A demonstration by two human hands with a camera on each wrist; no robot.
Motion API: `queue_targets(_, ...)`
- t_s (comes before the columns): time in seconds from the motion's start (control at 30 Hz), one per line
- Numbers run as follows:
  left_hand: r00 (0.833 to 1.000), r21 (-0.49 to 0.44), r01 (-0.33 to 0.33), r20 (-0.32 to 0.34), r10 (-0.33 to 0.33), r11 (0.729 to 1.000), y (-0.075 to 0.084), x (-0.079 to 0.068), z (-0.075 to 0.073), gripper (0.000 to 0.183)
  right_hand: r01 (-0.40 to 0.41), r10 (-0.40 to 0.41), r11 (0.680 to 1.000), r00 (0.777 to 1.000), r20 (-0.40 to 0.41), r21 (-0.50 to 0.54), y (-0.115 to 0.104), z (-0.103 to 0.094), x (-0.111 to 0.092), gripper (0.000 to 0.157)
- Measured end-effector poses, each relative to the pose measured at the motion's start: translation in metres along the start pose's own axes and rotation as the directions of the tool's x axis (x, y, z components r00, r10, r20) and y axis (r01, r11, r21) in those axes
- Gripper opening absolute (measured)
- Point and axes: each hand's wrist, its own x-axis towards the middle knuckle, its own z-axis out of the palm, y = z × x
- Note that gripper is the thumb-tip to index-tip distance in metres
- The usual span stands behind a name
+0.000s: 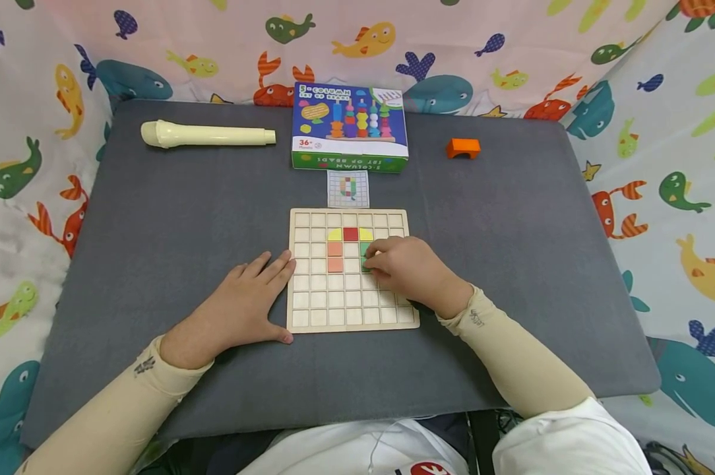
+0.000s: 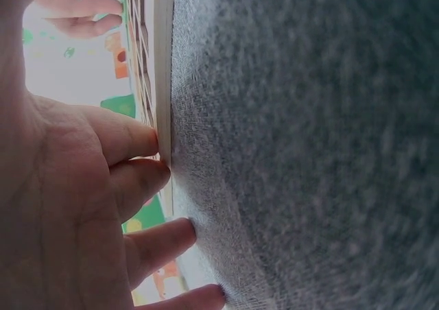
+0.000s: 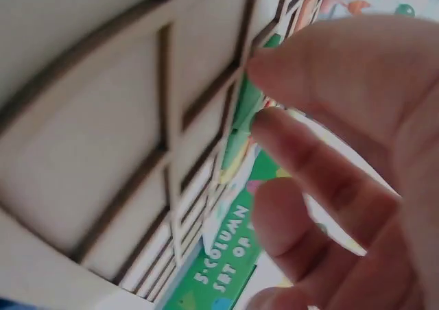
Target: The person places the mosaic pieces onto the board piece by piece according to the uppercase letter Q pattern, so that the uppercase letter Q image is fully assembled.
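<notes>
A wooden grid board (image 1: 310, 316) lies flat on the table. My left hand (image 1: 229, 310) rests at its left edge, fingers stretched out, thumb by the near-left corner. Over the right part is my right hand (image 1: 417, 270), thumb and forefinger bent. Their tips touch the green tiles (image 3: 245, 108) set in the cells, with a gap between the tips. Part of the green tiles is hidden under these fingers. A red tile (image 1: 350, 234) sits between two yellow tiles (image 1: 334, 235) at the top. Below the left yellow one are two salmon tiles (image 1: 335, 249).
Beyond the board lies a pattern card (image 1: 336, 199), against a blue and green bead-set box (image 1: 348, 148). A cream microphone-shaped object (image 1: 209, 135) lies at the back left. An orange arch block (image 1: 463, 146) stands at the back right of the grey table (image 1: 512, 264).
</notes>
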Motion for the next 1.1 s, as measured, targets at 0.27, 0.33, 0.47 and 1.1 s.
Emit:
queue_targets(0.27, 1.0, 0.004, -0.003, 0.002, 0.003, 1.0, 0.0, 0.0, 0.001, 0.131, -0.059, 0.059, 0.996, 0.998, 0.018, 0.061, 0.001, -0.007, -0.01, 0.018)
queue_targets(0.33, 1.0, -0.001, -0.005, 0.002, 0.005, 1.0, 0.0, 0.0, 0.001, 0.131, -0.098, 0.098, 0.993, 0.995, 0.005, 0.07, 0.004, -0.013, -0.017, 0.019)
queue_targets(0.47, 1.0, -0.007, -0.003, 0.003, 0.003, 1.0, -0.001, 0.001, 0.0, 0.131, -0.177, 0.178, 0.983, 0.984, -0.029, 0.057, 0.015, -0.025, -0.033, 0.019)
queue_targets(1.1, 1.0, 0.001, 0.0, -0.004, 0.0, 1.0, -0.002, -0.001, -0.003, 0.131, -0.425, 0.422, 0.904, 0.904, 0.07, 0.043, 0.04, -0.022, -0.127, 0.016)
